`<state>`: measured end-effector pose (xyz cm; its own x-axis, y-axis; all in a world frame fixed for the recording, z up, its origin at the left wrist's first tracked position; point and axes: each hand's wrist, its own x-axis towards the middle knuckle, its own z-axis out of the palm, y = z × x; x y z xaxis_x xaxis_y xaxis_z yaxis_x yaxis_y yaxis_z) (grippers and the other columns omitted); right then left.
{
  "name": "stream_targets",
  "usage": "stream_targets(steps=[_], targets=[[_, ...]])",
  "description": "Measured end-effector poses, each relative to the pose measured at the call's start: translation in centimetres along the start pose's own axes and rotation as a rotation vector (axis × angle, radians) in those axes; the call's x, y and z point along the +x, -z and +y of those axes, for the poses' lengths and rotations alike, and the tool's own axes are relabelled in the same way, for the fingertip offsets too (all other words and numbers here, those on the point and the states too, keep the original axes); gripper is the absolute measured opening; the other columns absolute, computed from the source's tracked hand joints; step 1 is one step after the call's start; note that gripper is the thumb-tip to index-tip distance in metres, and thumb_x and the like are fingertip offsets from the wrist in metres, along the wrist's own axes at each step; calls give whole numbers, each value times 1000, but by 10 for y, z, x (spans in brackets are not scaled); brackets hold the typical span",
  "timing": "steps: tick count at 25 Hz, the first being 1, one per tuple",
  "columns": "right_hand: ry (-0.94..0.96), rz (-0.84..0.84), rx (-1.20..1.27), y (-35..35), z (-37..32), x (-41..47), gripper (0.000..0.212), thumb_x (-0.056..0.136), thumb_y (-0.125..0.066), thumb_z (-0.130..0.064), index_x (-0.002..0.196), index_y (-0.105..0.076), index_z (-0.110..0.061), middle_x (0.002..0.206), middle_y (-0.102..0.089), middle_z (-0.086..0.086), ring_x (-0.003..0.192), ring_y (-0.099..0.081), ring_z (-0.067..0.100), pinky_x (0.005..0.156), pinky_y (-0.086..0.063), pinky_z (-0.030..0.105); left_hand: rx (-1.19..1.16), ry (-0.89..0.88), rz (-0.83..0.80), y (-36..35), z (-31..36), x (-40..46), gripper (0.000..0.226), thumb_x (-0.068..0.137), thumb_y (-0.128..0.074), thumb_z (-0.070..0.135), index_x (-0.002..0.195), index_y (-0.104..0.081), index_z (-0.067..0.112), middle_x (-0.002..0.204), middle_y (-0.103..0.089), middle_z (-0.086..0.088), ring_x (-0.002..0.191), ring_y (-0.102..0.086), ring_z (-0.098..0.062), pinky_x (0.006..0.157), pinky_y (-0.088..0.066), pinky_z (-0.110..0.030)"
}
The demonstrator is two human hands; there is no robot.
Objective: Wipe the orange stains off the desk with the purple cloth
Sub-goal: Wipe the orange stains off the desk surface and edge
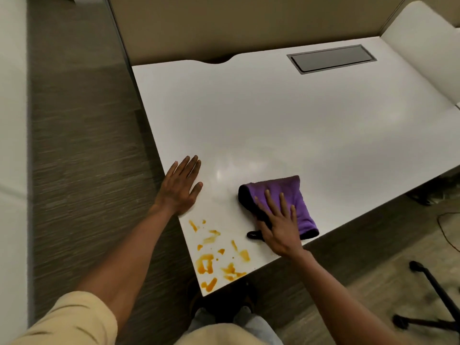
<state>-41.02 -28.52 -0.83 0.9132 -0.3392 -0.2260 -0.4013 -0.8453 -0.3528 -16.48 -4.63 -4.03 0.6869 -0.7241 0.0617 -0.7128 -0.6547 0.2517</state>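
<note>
A folded purple cloth [295, 195] with a dark edge and a small black loop lies on the white desk [286, 125] near its front edge. My right hand [280, 224] presses flat on the cloth's near left part, fingers straight and spread. Orange stains [216, 257], several smears and drops, cover the desk's near left corner, to the left of the cloth and apart from it. My left hand [180, 188] rests flat on the desk's left edge, just beyond the stains, fingers straight.
A grey cable hatch [331, 58] is set into the desk at the back right. A beige partition [224, 23] stands behind the desk. A black chair base [433, 295] stands on the floor at the right. Carpet lies to the left.
</note>
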Motion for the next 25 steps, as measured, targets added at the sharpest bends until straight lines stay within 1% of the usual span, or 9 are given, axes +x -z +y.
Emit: stream_targets(steps=[2,5,9,13,15,18,20,22,25], targets=[[28,-8,13,1,26,-41,59,97,-22,-59,155,-12,-55,169,6,-20,157,21,14,127,8,55,-5,-3,-2,1,2,-1,67,103,-23,49,164,-15,23,171,-11,0,158,-10,-19,127,-11,-47],[-86,37,27,1,41,-43,57,96,-20,-64,153,-14,-57,168,5,-22,159,14,17,127,2,56,19,-47,-16,3,4,-1,61,105,-23,43,163,-8,34,172,0,1,158,-1,-22,127,-6,-49],[-282,110,35,-3,12,-9,65,93,-20,-67,157,-12,-54,170,5,-19,159,11,23,126,6,54,27,-255,-105,4,6,10,59,105,-19,42,163,-16,31,171,-9,-1,158,-4,-25,128,-9,-47],[-34,79,81,-28,-4,-78,64,96,-33,-54,158,-15,-53,171,-1,-17,159,12,19,127,9,54,-7,-258,-126,-1,12,11,62,105,-15,52,163,-12,31,171,-5,0,159,-2,-24,128,-5,-43],[91,52,65,-23,14,-93,60,100,-36,-52,157,-17,-54,171,-7,-18,160,6,17,127,3,57,3,-254,-125,0,11,12,62,105,-15,52,163,-13,30,171,-6,0,158,-1,-23,128,-5,-43],[15,33,67,3,50,-62,52,100,-26,-62,151,-13,-65,169,-7,-24,159,6,11,127,-4,57,1,-252,-135,3,11,9,62,105,-15,51,163,-15,29,171,-9,0,158,-3,-23,128,-5,-43],[-113,96,78,9,51,-46,55,97,-22,-65,152,-19,-60,169,-7,-22,159,7,13,126,-1,57,7,-242,-133,4,12,9,63,105,-13,51,163,-15,29,171,-10,0,158,-3,-22,128,-5,-42],[-159,150,62,-7,27,-48,62,95,-25,-62,156,-23,-50,170,-5,-19,159,9,16,127,5,56,15,-236,-136,4,13,9,63,104,-12,51,163,-15,29,171,-10,1,158,-3,-22,128,-5,-42],[8,101,109,-33,-7,-83,61,97,-34,-54,158,-26,-45,171,-9,-16,160,7,18,127,7,54,12,-232,-139,4,14,8,64,104,-12,51,163,-14,29,171,-9,1,158,-3,-22,128,-4,-42]])
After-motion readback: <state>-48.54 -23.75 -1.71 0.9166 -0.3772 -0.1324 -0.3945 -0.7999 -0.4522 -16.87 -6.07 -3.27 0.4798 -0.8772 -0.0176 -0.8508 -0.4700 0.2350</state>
